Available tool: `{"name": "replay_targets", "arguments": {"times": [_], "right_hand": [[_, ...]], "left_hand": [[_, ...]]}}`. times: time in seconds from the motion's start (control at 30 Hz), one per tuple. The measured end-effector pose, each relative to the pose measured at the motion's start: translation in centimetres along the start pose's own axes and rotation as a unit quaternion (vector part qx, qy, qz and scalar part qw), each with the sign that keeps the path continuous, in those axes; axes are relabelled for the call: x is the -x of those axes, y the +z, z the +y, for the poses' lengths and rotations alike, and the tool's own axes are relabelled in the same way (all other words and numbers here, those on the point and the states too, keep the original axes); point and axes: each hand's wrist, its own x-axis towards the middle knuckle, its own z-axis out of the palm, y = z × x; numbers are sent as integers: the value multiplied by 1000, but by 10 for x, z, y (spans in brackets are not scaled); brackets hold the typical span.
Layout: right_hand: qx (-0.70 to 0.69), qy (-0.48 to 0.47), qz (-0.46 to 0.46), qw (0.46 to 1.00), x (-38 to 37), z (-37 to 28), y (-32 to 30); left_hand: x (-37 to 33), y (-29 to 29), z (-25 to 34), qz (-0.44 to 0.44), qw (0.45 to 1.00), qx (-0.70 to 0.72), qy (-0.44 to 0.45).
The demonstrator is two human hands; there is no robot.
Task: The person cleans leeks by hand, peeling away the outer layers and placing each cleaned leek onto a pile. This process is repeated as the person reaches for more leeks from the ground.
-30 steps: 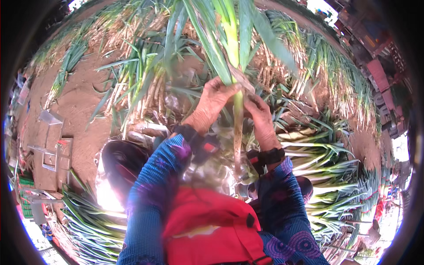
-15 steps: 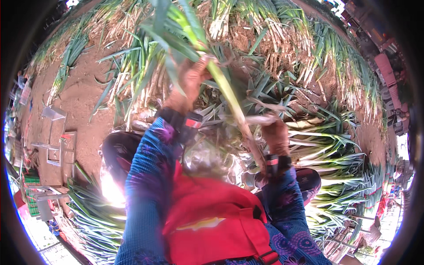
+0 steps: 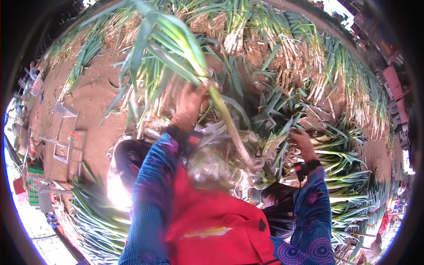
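My left hand (image 3: 191, 104) is closed around a leek (image 3: 229, 121) at the point where the white shank meets the green leaves. The leek slants, its leaves up to the far left and its root end down near my lap. To the right of that root end, my right hand (image 3: 304, 143) is apart from the shank, its fingers curled. A pale, blurred strip of leek leaf (image 3: 274, 145) hangs at those fingertips. Loose leaf scraps (image 3: 269, 110) lie heaped beyond my hands. Crumpled clear plastic (image 3: 205, 161) is spread below the leek, between my knees.
Trimmed leeks (image 3: 340, 165) lie in a row at my right. More leeks (image 3: 95, 216) are piled at my left, and bunches (image 3: 291, 48) stand along the far side. A small metal frame stool (image 3: 64, 148) is on the bare soil to the left, near a green crate (image 3: 34, 183).
My right hand has moved right, away from the leek, and the pale strip has come off the shank with it. My left hand still grips the leek, now slightly lower in view.
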Motion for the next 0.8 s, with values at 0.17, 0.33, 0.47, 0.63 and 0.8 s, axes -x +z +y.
{"name": "replay_targets", "arguments": {"times": [0.17, 0.33, 0.47, 0.63, 0.8], "right_hand": [[-15, -180, -70, 981, 41, -103, 83], [34, -225, -93, 969, 55, -143, 93], [280, -169, -63, 943, 50, -120, 77], [129, -166, -125, 969, 59, -86, 61], [-300, -332, -139, 883, 51, -111, 13]], "left_hand": [[20, 58, -41, -115, 989, 33, -85], [46, 105, -59, -198, 968, 31, -153], [52, 119, -71, -238, 958, -30, -155], [47, 121, -80, -218, 966, -92, -100], [54, 98, -81, -124, 973, -112, -158]]}}
